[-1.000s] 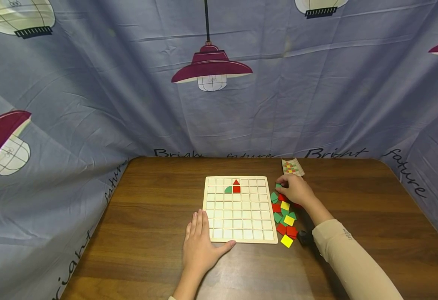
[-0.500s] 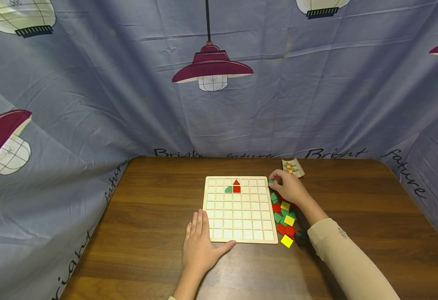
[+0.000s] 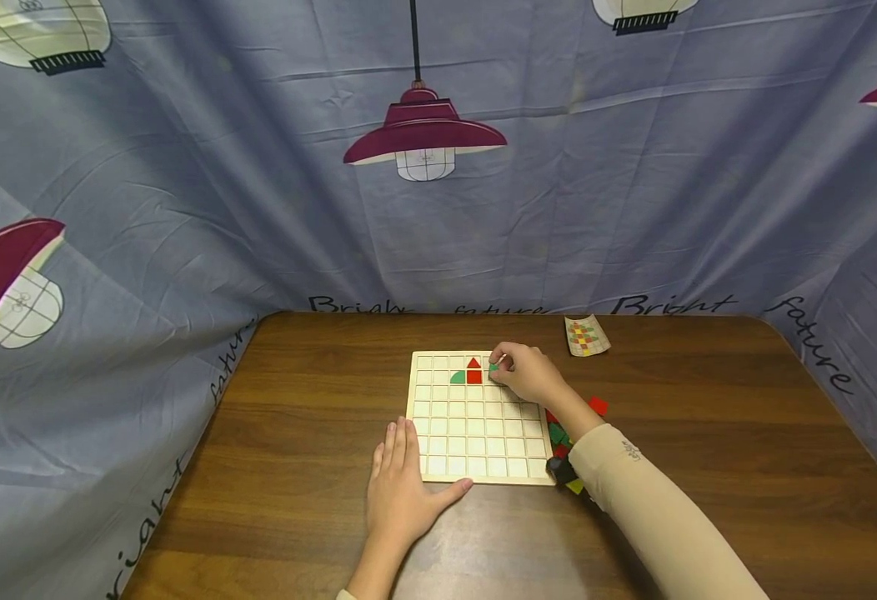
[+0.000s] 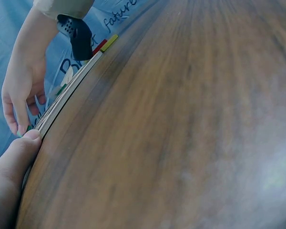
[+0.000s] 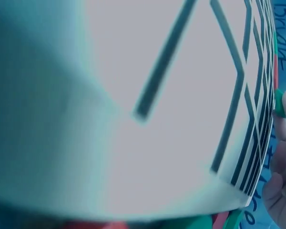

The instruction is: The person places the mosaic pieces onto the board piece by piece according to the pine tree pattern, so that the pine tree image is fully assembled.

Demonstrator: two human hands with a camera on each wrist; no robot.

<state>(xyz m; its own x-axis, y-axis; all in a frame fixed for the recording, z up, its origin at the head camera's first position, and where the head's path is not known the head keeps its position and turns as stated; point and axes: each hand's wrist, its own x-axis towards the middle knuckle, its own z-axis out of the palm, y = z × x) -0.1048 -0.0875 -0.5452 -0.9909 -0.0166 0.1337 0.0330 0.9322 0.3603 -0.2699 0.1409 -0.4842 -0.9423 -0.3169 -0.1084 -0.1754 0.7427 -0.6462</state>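
My right hand (image 3: 530, 373) pinches a small green tile (image 3: 493, 367) over the upper part of a pale grid board (image 3: 476, 425). The green tile (image 5: 279, 103) also shows between the fingertips in the right wrist view. Just left of it, a red square tile (image 3: 473, 377) lies in a cell, with a red triangle tile (image 3: 473, 363) above and a green quarter-round tile (image 3: 457, 378) to its left. My left hand (image 3: 399, 483) rests at the board's lower left corner, fingers straight along the left edge and thumb (image 4: 32, 135) at the near edge.
Loose red, green and yellow tiles lie right of the board, partly hidden under the right forearm; a red tile (image 3: 598, 406) shows beyond it. A patterned card (image 3: 587, 336) lies at the back right of the wooden table (image 3: 318, 400). A printed curtain (image 3: 258, 167) hangs behind.
My right hand has carried the green tile leftward from beside the loose tiles to over the board, near the red square. The left hand and the board have stayed put.
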